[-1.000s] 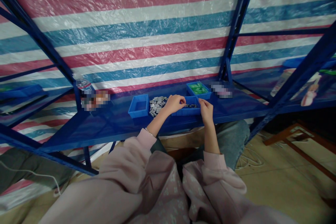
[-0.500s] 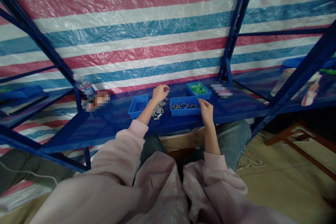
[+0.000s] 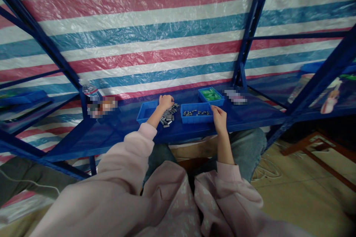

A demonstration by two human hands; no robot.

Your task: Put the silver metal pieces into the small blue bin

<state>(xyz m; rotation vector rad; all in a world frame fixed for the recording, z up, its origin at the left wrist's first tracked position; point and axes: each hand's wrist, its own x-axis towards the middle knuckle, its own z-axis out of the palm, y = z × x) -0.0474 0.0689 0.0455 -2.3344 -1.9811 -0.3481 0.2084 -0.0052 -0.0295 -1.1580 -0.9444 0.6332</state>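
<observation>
My left hand (image 3: 166, 101) is at the far end of a loose pile of small grey metal cylinders (image 3: 167, 118) on the blue shelf. Its fingers are curled downward, and whatever is between them is hidden. My right hand (image 3: 219, 116) is closed at the right end of a blue plastic bin (image 3: 197, 119), thumb and finger at its rim. Several small metal pieces (image 3: 190, 113) lie scattered inside that bin. To the left of the pile stands another blue bin (image 3: 144, 115), partly behind my left forearm.
Behind the front bin is a blue bin of green pieces (image 3: 210, 94). A blurred flat object (image 3: 235, 96) lies right of it. At the left stand a clear bottle (image 3: 91, 90) and a pixelated item (image 3: 102, 107). Blue metal posts (image 3: 244, 52) frame the shelf (image 3: 122, 126) before striped sheeting.
My left hand has moved slightly left and down onto the far end of the pile, from just above it. My right hand has stayed at the bin's end.
</observation>
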